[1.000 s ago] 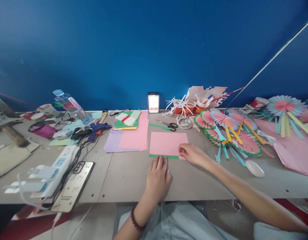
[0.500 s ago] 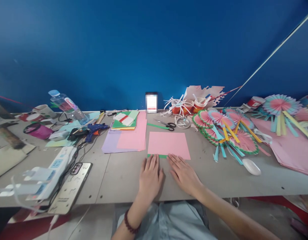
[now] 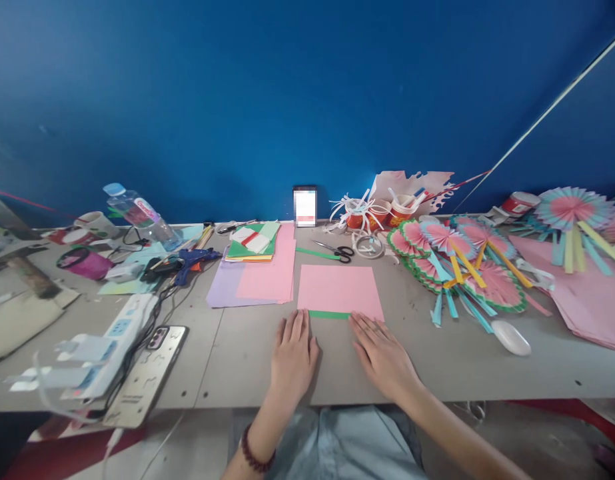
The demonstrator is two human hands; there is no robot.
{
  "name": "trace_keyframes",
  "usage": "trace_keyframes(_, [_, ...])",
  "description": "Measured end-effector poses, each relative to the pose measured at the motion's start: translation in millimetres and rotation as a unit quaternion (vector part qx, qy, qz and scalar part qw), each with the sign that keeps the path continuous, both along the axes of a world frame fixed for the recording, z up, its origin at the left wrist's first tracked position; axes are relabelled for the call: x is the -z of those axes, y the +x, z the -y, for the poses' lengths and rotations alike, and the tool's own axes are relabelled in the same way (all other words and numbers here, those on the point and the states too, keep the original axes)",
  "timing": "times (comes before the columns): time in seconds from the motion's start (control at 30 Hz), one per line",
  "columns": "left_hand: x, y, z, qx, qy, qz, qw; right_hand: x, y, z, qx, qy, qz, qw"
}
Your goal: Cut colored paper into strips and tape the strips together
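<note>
Left hand (image 3: 292, 357) palm-down, fingertips at the left end of the green strip (image 3: 330, 315), 7 o'clock of the pink sheet (image 3: 340, 288). Right hand (image 3: 387, 357) likewise at 5. Hands apart, fingers laid flat, clamped on nothing. Sheet lies on the table (image 3: 257, 353), just ahead of me; strip along its 6 o'clock edge. Step in hand, by my reading: squaring strip to edge. Next move calls for even pressure, no skew. Scissors (image 3: 338, 251) near at 12, paper stack (image 3: 267, 287) between 9 and 10, fans (image 3: 497, 290) at 3.
</note>
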State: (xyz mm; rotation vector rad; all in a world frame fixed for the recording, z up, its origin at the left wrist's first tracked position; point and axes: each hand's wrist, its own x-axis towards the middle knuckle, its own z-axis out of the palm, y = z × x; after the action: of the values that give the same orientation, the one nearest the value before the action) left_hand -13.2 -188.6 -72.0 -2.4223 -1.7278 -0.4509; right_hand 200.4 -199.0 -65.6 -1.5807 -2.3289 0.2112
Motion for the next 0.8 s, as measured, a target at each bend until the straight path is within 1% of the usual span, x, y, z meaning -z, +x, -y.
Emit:
trace_keyframes(0.13, [-1.0, -1, 0, -0.001, 0.005, 0.015, 1.0, -0.5, 7, 4, 0.02, 0.0, -0.001, 1.0])
trace_keyframes(0.27, [-1.3, -3, 0, 0.012, -0.011, 0.034, 0.999, -0.6, 12, 3, 0.009, -0.003, -0.009, 1.0])
trace_keyframes(0.37, [1.5, -4, 1, 0.026, -0.023, 0.062, 0.997, -3.8, 16, -4, 0.013, -0.011, -0.033, 0.999])
trace_keyframes(0.43, [3.5, -4, 2, 0.027, -0.024, 0.08, 0.996, -9.2, 19, -13, 0.019, -0.024, -0.057, 0.998])
trace_keyframes(0.53, [3.9, -3, 2, 0.022, -0.027, 0.098, 0.995, -21.3, 22, -38, 0.012, -0.048, -0.084, 0.995])
trace_keyframes(0.63, [2.1, -3, 3, 0.023, -0.029, 0.103, 0.994, -32.8, 23, -77, 0.011, -0.067, -0.104, 0.992])
trace_keyframes(0.73, [1.2, -3, 3, 0.024, -0.03, 0.099, 0.994, -37.8, 23, -121, 0.013, -0.073, -0.094, 0.993])
trace_keyframes(0.8, [1.6, -3, 3, 0.024, -0.03, 0.101, 0.994, -37.4, 20, -147, 0.014, -0.056, -0.081, 0.995])
